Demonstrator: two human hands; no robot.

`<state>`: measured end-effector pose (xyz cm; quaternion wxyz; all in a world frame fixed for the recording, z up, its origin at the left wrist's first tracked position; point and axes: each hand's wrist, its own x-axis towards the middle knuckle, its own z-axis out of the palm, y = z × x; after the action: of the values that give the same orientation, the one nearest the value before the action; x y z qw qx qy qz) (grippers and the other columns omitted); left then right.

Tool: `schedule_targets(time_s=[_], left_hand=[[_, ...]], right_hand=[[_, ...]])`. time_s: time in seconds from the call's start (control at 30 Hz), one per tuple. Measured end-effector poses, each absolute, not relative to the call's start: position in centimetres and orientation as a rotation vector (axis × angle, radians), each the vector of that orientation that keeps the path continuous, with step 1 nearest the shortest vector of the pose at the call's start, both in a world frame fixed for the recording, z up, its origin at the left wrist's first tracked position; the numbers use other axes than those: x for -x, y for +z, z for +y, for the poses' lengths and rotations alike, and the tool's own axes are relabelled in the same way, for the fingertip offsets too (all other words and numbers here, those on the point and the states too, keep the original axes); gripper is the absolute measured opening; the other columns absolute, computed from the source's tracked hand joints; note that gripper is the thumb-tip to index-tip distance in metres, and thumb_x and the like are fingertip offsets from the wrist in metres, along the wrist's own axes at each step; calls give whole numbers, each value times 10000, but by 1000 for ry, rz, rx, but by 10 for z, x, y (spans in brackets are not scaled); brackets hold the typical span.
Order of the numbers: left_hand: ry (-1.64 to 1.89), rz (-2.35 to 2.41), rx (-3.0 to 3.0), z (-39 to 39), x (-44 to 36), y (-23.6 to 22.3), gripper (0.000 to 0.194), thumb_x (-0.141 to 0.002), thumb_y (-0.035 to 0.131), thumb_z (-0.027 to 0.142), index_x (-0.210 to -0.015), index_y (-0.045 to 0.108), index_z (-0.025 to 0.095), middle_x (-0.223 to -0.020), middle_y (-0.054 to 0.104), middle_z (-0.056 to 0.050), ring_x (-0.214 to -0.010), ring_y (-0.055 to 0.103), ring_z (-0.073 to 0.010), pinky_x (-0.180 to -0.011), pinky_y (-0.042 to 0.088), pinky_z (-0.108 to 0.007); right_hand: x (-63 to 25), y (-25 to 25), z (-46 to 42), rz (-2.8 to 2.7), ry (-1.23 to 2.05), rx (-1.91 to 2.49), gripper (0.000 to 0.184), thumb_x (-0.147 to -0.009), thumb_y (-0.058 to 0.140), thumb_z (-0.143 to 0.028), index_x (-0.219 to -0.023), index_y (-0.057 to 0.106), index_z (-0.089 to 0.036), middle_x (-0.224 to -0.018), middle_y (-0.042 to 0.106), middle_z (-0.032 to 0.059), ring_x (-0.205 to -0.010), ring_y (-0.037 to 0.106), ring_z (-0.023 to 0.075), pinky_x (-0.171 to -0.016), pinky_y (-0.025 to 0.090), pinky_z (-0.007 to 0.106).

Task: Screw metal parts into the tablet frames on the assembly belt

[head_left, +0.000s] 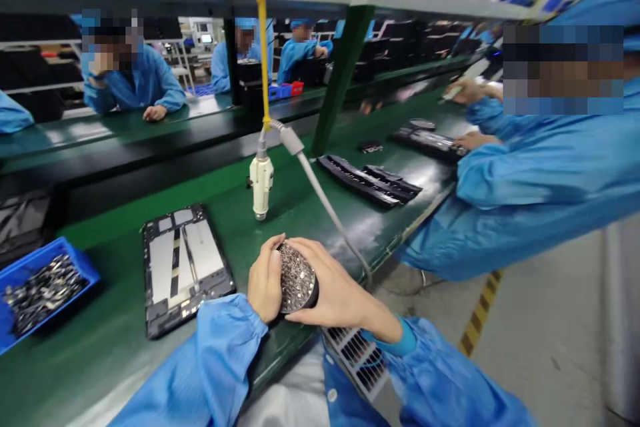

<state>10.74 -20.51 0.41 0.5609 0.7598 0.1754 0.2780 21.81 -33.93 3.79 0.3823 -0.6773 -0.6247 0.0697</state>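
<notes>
Between my two hands is a round black dish of small screws [297, 278], tilted so that its shiny contents face up toward me. My left hand [266, 280] grips its left side, thumb along the rim. Around the right side and lower edge curl the fingers of my right hand [333, 285]. To the left of my hands lies an opened tablet [187, 267], its inner plates and dark ribbon strips showing. Above the dish an electric screwdriver [261, 185] hangs upright from a yellow cord, apart from my hands.
A blue bin [75, 257] of small metal parts stands at the far left. Black strip trays [370, 180] lie on the green bench [240, 240] at right. A grey cable [330, 207] droops to the bench edge. A co-worker's sleeve [525, 173] is close on the right.
</notes>
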Motion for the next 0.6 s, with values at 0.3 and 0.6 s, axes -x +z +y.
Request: schedule_targets(time_s=[0.3, 0.6], left_hand=[[668, 453, -1723, -213, -107, 7, 523, -1057, 264, 500, -1361, 524, 163, -1402, 602, -95, -1327, 546, -214, -1191, 379, -407], [366, 272, -2283, -185, -130, 19, 612, -1043, 214, 509, -1437, 478, 123, -1488, 526, -148, -1436, 452, -243, -1271, 293, -465]], right_hand=[[-223, 42, -339, -1661, 166, 1716, 1072, -664, 916, -359, -1526, 299, -198, -1485, 440, 176, -1388, 416, 358, -1164, 413, 549], [-222, 7, -339, -1333, 168, 1854, 1068, -666, 917, -396, -1521, 310, -189, -1506, 452, 193, -1383, 472, 364, -1164, 433, 553]])
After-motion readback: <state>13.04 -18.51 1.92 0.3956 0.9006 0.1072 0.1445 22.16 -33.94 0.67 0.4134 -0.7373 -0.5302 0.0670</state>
